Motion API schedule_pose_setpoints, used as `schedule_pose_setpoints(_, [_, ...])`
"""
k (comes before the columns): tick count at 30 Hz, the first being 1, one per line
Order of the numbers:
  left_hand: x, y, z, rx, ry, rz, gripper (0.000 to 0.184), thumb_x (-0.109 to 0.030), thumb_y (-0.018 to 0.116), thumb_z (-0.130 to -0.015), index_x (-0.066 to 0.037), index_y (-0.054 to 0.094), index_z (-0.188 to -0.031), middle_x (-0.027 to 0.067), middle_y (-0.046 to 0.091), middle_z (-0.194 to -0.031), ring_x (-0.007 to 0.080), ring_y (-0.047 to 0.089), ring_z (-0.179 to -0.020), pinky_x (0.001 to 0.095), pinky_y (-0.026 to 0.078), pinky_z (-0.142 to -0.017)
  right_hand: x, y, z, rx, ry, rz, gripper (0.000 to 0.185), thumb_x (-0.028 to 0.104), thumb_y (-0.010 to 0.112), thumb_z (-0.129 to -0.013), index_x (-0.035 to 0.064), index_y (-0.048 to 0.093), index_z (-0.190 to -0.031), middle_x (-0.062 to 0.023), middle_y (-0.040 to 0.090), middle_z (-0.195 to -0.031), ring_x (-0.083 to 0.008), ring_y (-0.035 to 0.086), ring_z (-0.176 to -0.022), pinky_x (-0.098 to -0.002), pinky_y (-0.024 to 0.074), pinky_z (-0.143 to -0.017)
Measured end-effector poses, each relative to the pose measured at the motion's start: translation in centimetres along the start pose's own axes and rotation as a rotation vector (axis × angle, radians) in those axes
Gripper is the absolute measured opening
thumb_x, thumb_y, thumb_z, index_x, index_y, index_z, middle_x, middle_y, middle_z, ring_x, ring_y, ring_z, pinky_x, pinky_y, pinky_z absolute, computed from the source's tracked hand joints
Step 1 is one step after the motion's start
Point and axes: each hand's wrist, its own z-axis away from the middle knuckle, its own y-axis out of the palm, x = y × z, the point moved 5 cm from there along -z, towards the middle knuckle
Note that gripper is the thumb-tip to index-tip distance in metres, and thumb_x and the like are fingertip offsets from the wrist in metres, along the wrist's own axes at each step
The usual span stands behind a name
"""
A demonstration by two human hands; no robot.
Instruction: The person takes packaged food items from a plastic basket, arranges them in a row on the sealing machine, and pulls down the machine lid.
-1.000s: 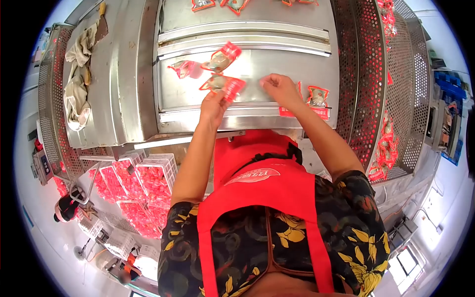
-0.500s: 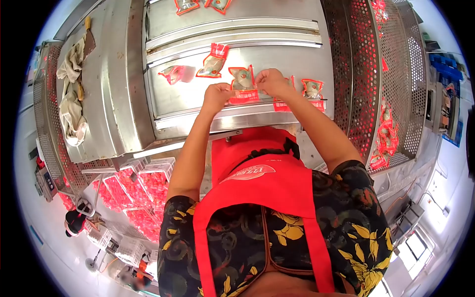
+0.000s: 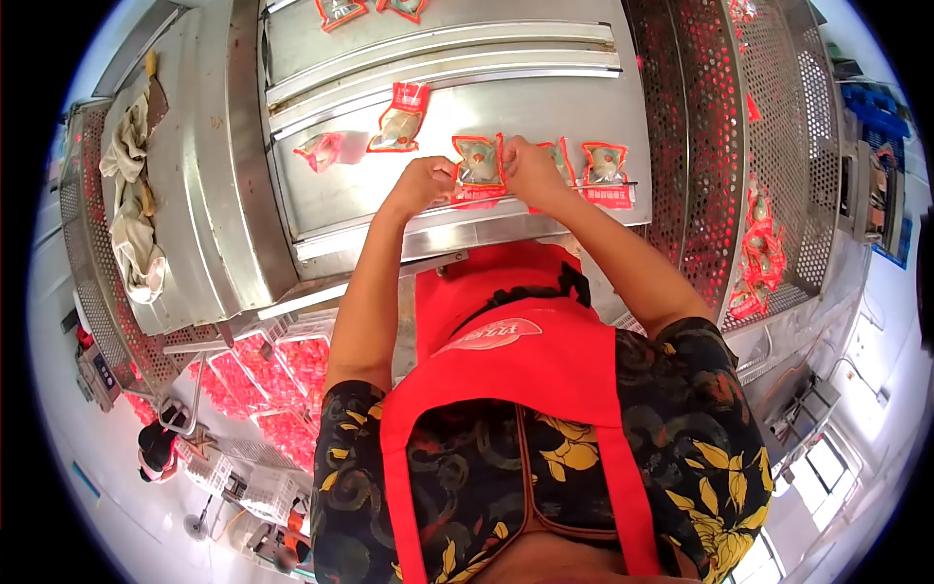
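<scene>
A red-edged clear food packet (image 3: 478, 162) with a pale, rounded item inside lies on the steel machine bed (image 3: 370, 195). My left hand (image 3: 426, 184) is closed in a pinch at its lower left side. At its right edge my right hand (image 3: 528, 169) also pinches the packet. Partly hidden by that hand is a second packet (image 3: 561, 162). Farther right rests a similar packet (image 3: 605, 164), its red printed end toward me. A thin metal rod (image 3: 623, 184) runs across the printed ends.
Another filled packet (image 3: 398, 119) and a crumpled pink-red packet (image 3: 319, 151) lie to the left. Perforated metal bins (image 3: 788, 146) with packets stand at right. Cloths (image 3: 136, 243) lie on the left steel surface. Crates of red packets (image 3: 292, 375) stand below left. A person (image 3: 156, 448) is in the background.
The view has shifted slightly. Both hands remain at the same packet, which now sits a little farther from me over the bed's front strip, with less of its red printed end showing.
</scene>
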Motion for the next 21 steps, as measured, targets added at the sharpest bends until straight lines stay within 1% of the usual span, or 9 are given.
schedule_pose_setpoints(1, [-0.3, 0.2, 0.2, -0.068, -0.048, -0.011, 0.006, -0.006, 0.068, -0.085, -0.005, 0.064, -0.09, -0.0029, 0.059, -0.072, 0.0053, 0.051, -0.063, 0.0207, 0.042, -0.057, -0.2, -0.2, 0.1, -0.002, 0.005, 0.002, 0.02, -0.005, 0.061, -0.074, 0.0023, 0.053, -0.091, -0.012, 0.063, -0.072, -0.021, 0.064, -0.069, -0.0338, 0.0502, -0.061])
schedule_pose_setpoints(4, [0.3, -0.5, -1.2, -0.16, 0.062, -0.019, 0.008, -0.008, 0.068, -0.085, -0.001, 0.065, -0.086, 0.0022, 0.062, -0.068, 0.0079, 0.053, -0.057, 0.0243, 0.041, -0.052, 0.5, -0.7, 0.0, 0.005, -0.027, 0.02, 0.025, -0.005, 0.063, -0.074, 0.0014, 0.052, -0.096, -0.0115, 0.064, -0.074, -0.0209, 0.065, -0.069, -0.0334, 0.0506, -0.062])
schedule_pose_setpoints(7, [-0.2, -0.8, -1.5, -0.304, 0.154, -0.083, 0.01, -0.009, 0.067, -0.086, 0.001, 0.066, -0.087, 0.0027, 0.063, -0.067, 0.0079, 0.052, -0.055, 0.0249, 0.041, -0.051, 1.0, -0.3, -0.6, 0.026, 0.085, -0.184, 0.034, -0.004, 0.064, -0.073, 0.0009, 0.049, -0.103, -0.0128, 0.064, -0.074, -0.0224, 0.066, -0.071, -0.0342, 0.0515, -0.063])
schedule_pose_setpoints(10, [-0.2, -1.3, -1.5, -0.3, 0.169, -0.107, 0.011, -0.009, 0.066, -0.087, 0.001, 0.067, -0.089, 0.0027, 0.064, -0.068, 0.0077, 0.052, -0.055, 0.0251, 0.041, -0.052, 0.2, 1.3, -1.4, 0.15, 0.188, -0.129, 0.042, -0.003, 0.067, -0.072, 0.0013, 0.046, -0.108, -0.0143, 0.065, -0.077, -0.0214, 0.066, -0.07, -0.0359, 0.052, -0.059])
schedule_pose_setpoints(12, [0.5, -1.5, -1.5, -0.283, 0.15, -0.138, 0.01, -0.009, 0.066, -0.086, 0.001, 0.067, -0.089, 0.0023, 0.064, -0.067, 0.0079, 0.053, -0.056, 0.025, 0.041, -0.052, 0.7, 1.4, -1.5, -0.105, -0.051, 0.203, 0.043, -0.001, 0.068, -0.073, 0.0017, 0.044, -0.109, -0.013, 0.064, -0.075, -0.0189, 0.064, -0.062, -0.0359, 0.0508, -0.054])
schedule_pose_setpoints(16, [2.3, -1.3, -1.4, -0.157, 0.141, -0.152, 0.01, -0.009, 0.066, -0.086, 0.0, 0.067, -0.089, 0.0019, 0.062, -0.066, 0.0084, 0.054, -0.058, 0.0251, 0.043, -0.054, 1.2, -0.2, -0.4, 0.124, 0.019, 0.108, 0.042, -0.002, 0.067, -0.073, 0.0017, 0.045, -0.108, -0.0123, 0.063, -0.071, -0.0205, 0.063, -0.061, -0.0356, 0.0499, -0.054])
schedule_pose_setpoints(18, [2.0, -0.6, -1.0, -0.148, 0.156, -0.077, 0.011, -0.01, 0.067, -0.085, 0.0, 0.067, -0.088, 0.0012, 0.061, -0.066, 0.0084, 0.053, -0.059, 0.0249, 0.043, -0.056, 1.7, -1.0, 0.6, 0.352, 0.196, -0.146, 0.035, -0.003, 0.063, -0.075, 0.0012, 0.046, -0.105, -0.0136, 0.063, -0.069, -0.0261, 0.065, -0.066, -0.0368, 0.0499, -0.059])
schedule_pose_setpoints(19, [1.3, -0.5, -0.7, -0.201, 0.162, -0.122, 0.012, -0.012, 0.067, -0.085, -0.001, 0.068, -0.089, 0.0024, 0.062, -0.066, 0.0099, 0.055, -0.06, 0.026, 0.044, -0.057, 1.4, -0.8, 0.5, 0.352, 0.196, -0.143, 0.035, -0.003, 0.063, -0.075, 0.0012, 0.046, -0.105, -0.0136, 0.063, -0.069, -0.0261, 0.065, -0.066, -0.0368, 0.0499, -0.059])
schedule_pose_setpoints(21, [0.6, -0.1, -0.7, -0.251, 0.172, -0.167, 0.013, -0.014, 0.067, -0.085, -0.001, 0.069, -0.089, 0.0036, 0.063, -0.067, 0.0114, 0.057, -0.06, 0.027, 0.045, -0.058, 0.8, -0.9, 0.2, 0.163, 0.097, -0.049, 0.027, -0.003, 0.061, -0.077, 0.0012, 0.048, -0.1, -0.0157, 0.063, -0.071, -0.029, 0.066, -0.07, -0.0376, 0.0493, -0.059])
